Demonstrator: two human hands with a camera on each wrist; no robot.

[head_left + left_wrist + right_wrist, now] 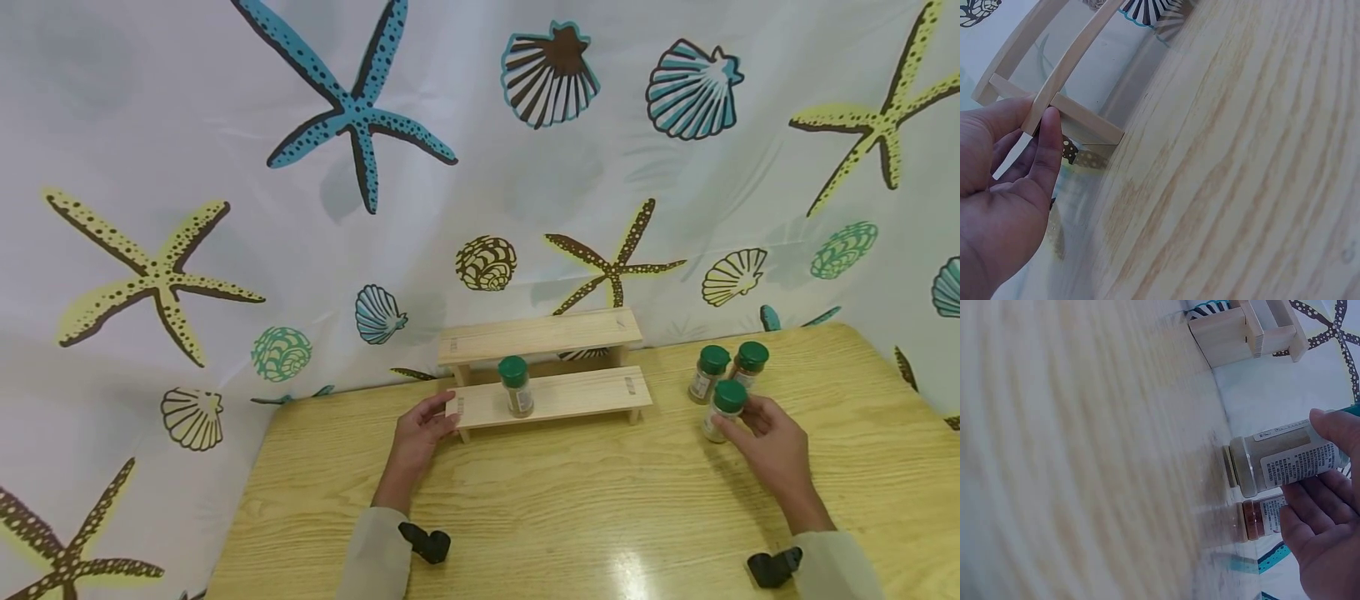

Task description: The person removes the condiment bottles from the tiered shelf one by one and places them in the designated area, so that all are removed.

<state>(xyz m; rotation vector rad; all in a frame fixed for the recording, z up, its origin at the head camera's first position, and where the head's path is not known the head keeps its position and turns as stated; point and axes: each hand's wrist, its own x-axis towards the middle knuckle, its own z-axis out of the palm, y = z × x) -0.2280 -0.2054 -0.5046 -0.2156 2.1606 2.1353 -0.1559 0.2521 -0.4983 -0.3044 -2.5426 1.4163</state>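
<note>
A two-step wooden rack [555,398] stands by the back of the table. My left hand [417,429] pinches the left end of its lower step, and the left wrist view shows thumb and fingers on either side of the board [1054,84]. One green-capped spice jar [517,387] is upright on that lower step, left of its middle. At the right, my right hand [772,442] grips another green-capped spice jar [724,412], which has a printed label [1297,464]. Just behind it are two more such jars [706,375] [748,364]; one has reddish contents [1254,520].
The wood-grain table [570,508] extends in front of the rack and between the two arms. A white cloth [480,192] printed with starfish and shells hangs behind the table and down its left side. The rack's upper step [540,335] lies close to that cloth.
</note>
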